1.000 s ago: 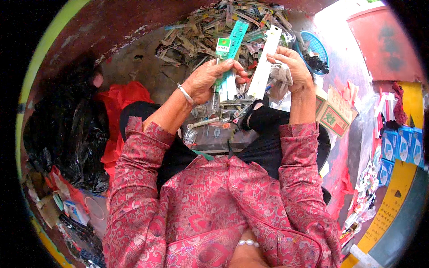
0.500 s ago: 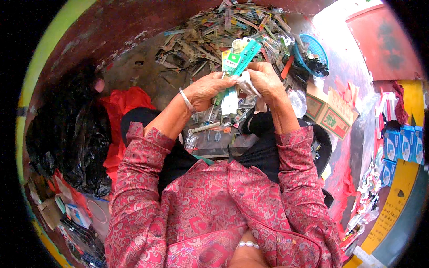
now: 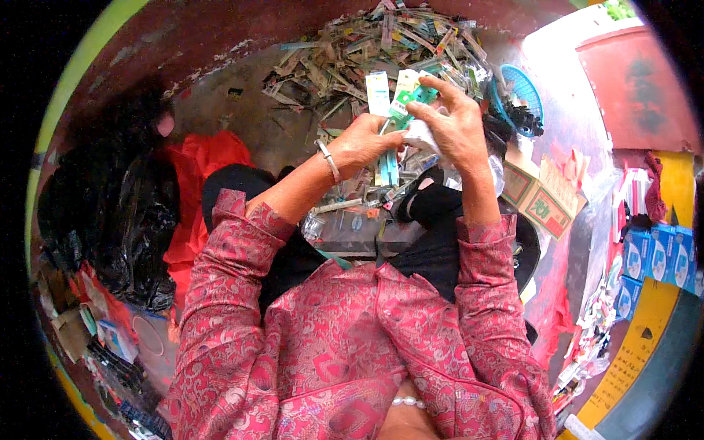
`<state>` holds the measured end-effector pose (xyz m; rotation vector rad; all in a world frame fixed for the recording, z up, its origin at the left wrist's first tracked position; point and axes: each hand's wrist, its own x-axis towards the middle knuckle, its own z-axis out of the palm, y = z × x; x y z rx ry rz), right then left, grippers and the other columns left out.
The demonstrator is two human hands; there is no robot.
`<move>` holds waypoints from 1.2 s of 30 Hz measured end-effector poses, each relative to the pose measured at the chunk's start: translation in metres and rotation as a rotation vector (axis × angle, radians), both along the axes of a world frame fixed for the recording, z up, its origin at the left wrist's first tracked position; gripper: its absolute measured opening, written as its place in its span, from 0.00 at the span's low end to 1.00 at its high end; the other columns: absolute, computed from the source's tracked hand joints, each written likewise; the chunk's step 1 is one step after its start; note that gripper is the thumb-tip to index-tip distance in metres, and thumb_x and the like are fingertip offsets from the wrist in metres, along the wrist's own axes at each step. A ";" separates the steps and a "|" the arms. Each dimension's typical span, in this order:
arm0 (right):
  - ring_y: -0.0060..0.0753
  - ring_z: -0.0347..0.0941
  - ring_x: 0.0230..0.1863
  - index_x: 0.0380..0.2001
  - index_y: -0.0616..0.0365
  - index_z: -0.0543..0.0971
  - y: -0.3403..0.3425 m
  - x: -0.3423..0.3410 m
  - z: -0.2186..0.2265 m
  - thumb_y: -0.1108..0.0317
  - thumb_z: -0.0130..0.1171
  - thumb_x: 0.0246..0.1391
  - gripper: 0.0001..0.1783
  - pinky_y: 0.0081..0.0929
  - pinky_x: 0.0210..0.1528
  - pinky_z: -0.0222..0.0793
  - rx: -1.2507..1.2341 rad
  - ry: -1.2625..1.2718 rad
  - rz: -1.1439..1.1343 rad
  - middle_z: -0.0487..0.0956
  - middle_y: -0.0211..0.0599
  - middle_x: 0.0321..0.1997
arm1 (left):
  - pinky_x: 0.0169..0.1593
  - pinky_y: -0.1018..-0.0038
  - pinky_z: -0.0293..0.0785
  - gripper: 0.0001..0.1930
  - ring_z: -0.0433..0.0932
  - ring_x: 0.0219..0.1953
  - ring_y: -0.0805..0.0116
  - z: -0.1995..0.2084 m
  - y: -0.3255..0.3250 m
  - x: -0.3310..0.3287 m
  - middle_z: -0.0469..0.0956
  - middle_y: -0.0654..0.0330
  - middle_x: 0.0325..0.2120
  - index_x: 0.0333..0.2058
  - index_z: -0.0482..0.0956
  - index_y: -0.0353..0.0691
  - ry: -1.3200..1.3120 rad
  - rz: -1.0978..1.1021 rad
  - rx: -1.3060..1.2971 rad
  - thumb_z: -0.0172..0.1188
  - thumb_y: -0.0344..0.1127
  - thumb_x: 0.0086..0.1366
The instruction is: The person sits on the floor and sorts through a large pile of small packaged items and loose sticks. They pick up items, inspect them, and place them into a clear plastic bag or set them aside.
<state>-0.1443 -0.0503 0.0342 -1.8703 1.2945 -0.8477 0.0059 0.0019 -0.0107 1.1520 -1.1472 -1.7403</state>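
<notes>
My left hand [image 3: 361, 141], with a bracelet at the wrist, is closed in a pinch on a long, narrow white-and-blue packet [image 3: 377, 89] that sticks out above and below the fingers. Beside it my right hand [image 3: 456, 123] has its thumb and fingers round a few green, white and pale yellow packets [image 3: 402, 97]. A crumpled white cloth [image 3: 422, 136] is tucked under the right palm. The two hands nearly touch; the lower ends of the green packets are hidden. Below them, between my knees, loose narrow packets lie on a grey surface [image 3: 345, 226].
A big heap of narrow packets [image 3: 352, 62] lies against the far wall. To the right stand a blue basket [image 3: 522, 81] with black material and an open cardboard box [image 3: 546, 210]. Black plastic bags [image 3: 110, 213] and a red bag [image 3: 202, 172] lie to the left.
My right hand has shifted up and right, its fingers now over the top of the green packets. The white-and-blue packet now stands out separately above my left hand.
</notes>
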 end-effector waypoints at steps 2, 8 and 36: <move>0.20 0.68 0.22 0.35 0.58 0.76 -0.003 0.000 -0.003 0.63 0.61 0.34 0.20 0.19 0.26 0.64 0.073 -0.006 0.039 0.74 0.35 0.20 | 0.29 0.80 0.67 0.10 0.71 0.24 0.78 -0.002 0.000 -0.001 0.74 0.64 0.23 0.31 0.75 0.35 -0.051 -0.039 -0.086 0.52 0.36 0.54; 0.14 0.65 0.22 0.35 0.59 0.76 0.004 0.002 0.003 0.69 0.60 0.37 0.16 0.13 0.24 0.60 -0.040 0.016 0.105 0.72 0.28 0.19 | 0.28 0.81 0.67 0.10 0.70 0.23 0.79 -0.002 0.000 -0.001 0.73 0.64 0.22 0.30 0.75 0.34 0.019 -0.039 -0.017 0.52 0.35 0.53; 0.40 0.68 0.30 0.28 0.58 0.73 0.013 0.016 0.002 0.75 0.57 0.37 0.10 0.27 0.33 0.64 -0.765 0.133 0.146 0.70 0.39 0.27 | 0.35 0.78 0.68 0.12 0.70 0.30 0.78 -0.001 0.001 0.001 0.73 0.64 0.29 0.35 0.73 0.36 0.200 -0.139 -0.080 0.50 0.38 0.57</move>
